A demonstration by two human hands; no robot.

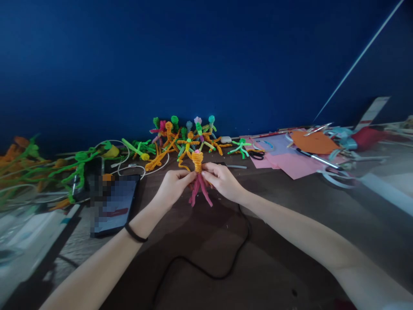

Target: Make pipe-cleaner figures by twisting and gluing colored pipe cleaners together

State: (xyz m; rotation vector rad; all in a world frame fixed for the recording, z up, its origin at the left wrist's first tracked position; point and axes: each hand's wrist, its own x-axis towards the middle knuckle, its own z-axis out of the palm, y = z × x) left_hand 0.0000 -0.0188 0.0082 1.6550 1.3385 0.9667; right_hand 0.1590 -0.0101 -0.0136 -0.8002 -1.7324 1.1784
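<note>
A pipe-cleaner figure [197,162] with an orange coiled head and dark pink legs is held upright above the dark table. My left hand [174,186] pinches it from the left at the middle, thumb and forefinger closed. From the right, my right hand [223,181] grips it at the same height with its fingertips. The pink legs hang down between both hands. Just behind stands a group of finished-looking pipe-cleaner figures [187,145] in orange, green, pink and blue. The fingertips partly cover the figure's middle.
A phone [118,206] lies left of my hands, near a white cable [120,165] and green pipe cleaners [82,161]. A black cord [222,275] curves across the table in front. Pink paper [295,164], orange paper [314,142] and a pen [319,159] lie right. A blue wall [193,60] rises behind.
</note>
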